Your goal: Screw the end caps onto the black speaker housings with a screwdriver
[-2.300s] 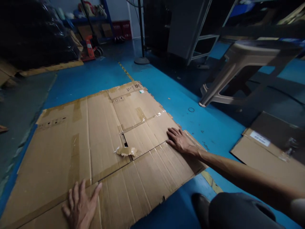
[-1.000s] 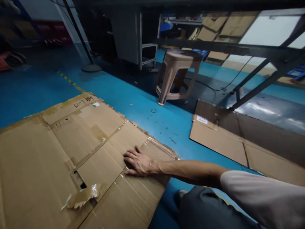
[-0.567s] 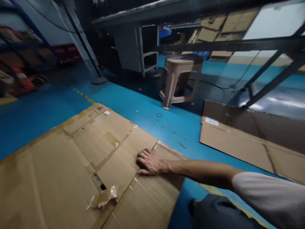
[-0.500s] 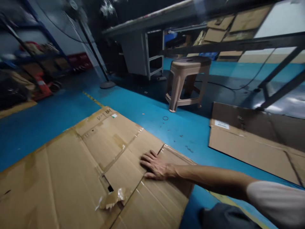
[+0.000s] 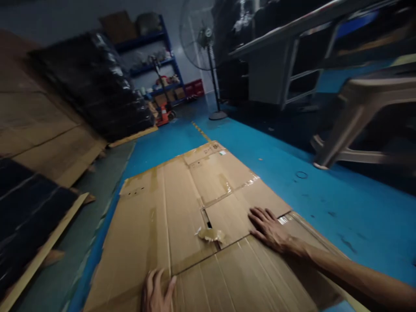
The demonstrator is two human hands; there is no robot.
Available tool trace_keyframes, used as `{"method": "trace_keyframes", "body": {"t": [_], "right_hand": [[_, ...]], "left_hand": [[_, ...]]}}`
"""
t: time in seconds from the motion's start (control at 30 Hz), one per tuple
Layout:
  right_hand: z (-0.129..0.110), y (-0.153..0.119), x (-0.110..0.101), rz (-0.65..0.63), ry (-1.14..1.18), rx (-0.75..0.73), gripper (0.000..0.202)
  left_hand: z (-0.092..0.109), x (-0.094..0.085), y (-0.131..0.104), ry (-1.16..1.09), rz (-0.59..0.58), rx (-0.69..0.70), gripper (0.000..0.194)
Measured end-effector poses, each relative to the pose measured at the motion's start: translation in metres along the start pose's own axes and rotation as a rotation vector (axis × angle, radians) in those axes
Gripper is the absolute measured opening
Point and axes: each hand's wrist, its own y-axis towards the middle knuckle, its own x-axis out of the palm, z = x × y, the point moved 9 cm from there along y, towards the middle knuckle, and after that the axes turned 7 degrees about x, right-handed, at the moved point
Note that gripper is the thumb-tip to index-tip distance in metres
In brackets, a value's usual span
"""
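Flattened cardboard sheet (image 5: 183, 203) — brown, broad and creased — flat on the blue floor (image 5: 260, 134), in front of the person and under both hands. Surface crossed by narrow folds, darker bands of tape and a seam with glossy clear tape toward the right edge. Near the middle, a narrow dark slot (image 5: 209, 224), with a crumpled, torn piece of tape (image 5: 212, 235) beside and partly over it. At the far right corner, dark handwriting (image 5: 211, 150) and a small white-and-green label (image 5: 222, 153).

Far edge slanting away toward the right, with the marked corner pointing toward the standing fan (image 5: 208, 39) and beside the end of the yellow-black floor stripe (image 5: 200, 131). Main creases running lengthwise, away from the person and slightly leftward; long axis uncertain — near edge cut off by the view.

Right hand (image 5: 271, 229): open, palm down, fingers spread on the cardboard near its right side. Left hand (image 5: 157, 292): ungrasping, fingers spread at the near left part; wrist out of view. Beyond the right edge, a thin dark ring (image 5: 301, 174) and a plastic stool (image 5: 360, 108).
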Motion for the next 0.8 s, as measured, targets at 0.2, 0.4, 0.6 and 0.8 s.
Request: {"method": "trace_keyframes", "body": {"t": [0.2, 0.4, 0.6, 0.8], "right_hand": [[0.025, -0.006, 0.017, 0.083, -0.15, -0.028, 0.077], [0.03, -0.018, 0.013, 0.208, -0.195, -0.08, 0.077], [0.026, -0.025, 0.007, 0.233, -0.24, -0.108, 0.071], [0.033, -0.024, 0.017, 0.182, -0.24, -0.05, 0.074]], "left_hand": [[0.028, 0.011, -0.009, 0.059, -0.045, 0.03, 0.053], [0.039, 0.017, -0.019, 0.104, -0.048, 0.036, 0.051], [0.042, 0.016, -0.022, 0.087, -0.048, 0.069, 0.05], [0.042, 0.017, -0.024, 0.078, -0.047, 0.082, 0.055]]}}
